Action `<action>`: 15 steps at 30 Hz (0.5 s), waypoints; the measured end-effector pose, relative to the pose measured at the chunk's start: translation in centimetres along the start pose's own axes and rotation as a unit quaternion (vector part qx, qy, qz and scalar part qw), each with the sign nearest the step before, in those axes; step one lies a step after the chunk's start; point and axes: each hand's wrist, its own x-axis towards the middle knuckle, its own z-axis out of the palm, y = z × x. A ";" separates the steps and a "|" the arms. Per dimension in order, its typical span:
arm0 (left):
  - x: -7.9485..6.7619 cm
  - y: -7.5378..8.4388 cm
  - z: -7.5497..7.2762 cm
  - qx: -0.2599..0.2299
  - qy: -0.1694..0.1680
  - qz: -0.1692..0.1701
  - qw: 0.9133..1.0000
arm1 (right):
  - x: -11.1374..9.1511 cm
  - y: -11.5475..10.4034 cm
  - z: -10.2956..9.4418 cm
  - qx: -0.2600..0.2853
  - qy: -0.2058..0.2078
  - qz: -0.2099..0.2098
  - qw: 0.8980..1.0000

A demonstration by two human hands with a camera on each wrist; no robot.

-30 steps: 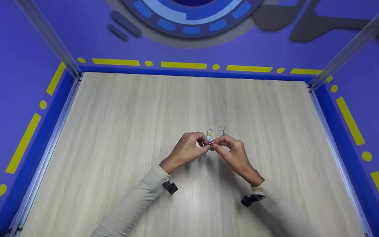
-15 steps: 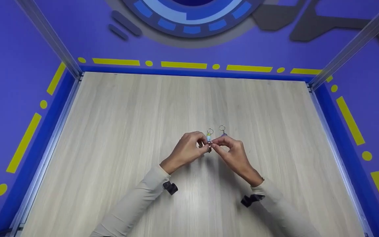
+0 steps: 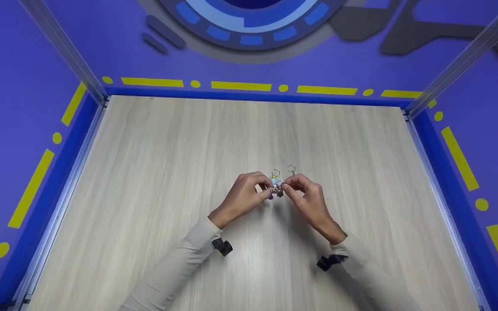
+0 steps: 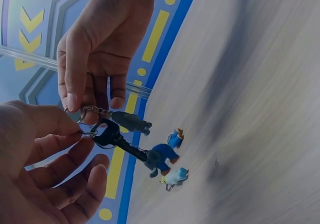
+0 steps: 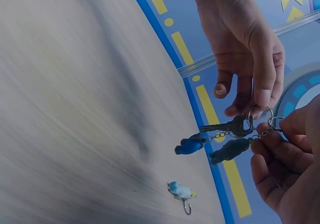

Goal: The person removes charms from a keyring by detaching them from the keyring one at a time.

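Note:
Between thumb and fingers, my left hand (image 3: 245,196) pinches a metal key ring (image 5: 249,118). A key (image 4: 107,134) with a dark head and a blue figure charm (image 4: 161,156) hang from it. My right hand (image 3: 311,202) pinches another ring (image 5: 270,116), from which a dark grey figure charm (image 5: 231,150) dangles on a short chain (image 5: 265,132). The two rings overlap in the right wrist view, right at the fingertips. Beyond the hands, a light blue figure keychain (image 3: 274,180) lies on the table.
Another keychain with a metal ring (image 3: 292,168) lies behind my right fingers, its blue charm (image 4: 175,138) visible in the left wrist view. The pale wood tabletop (image 3: 188,142) is bordered by blue panels (image 3: 249,69) and metal posts (image 3: 65,47) at the back corners.
My right hand has drawn slightly away to the right, and a ring now shows between the hands. A blue-purple charm now shows below my left fingertips.

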 end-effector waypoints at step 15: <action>-0.2 -0.3 0.3 -0.063 0.057 -0.038 0.996 | -0.1 0.2 -0.2 0.024 -0.008 -0.017 1.000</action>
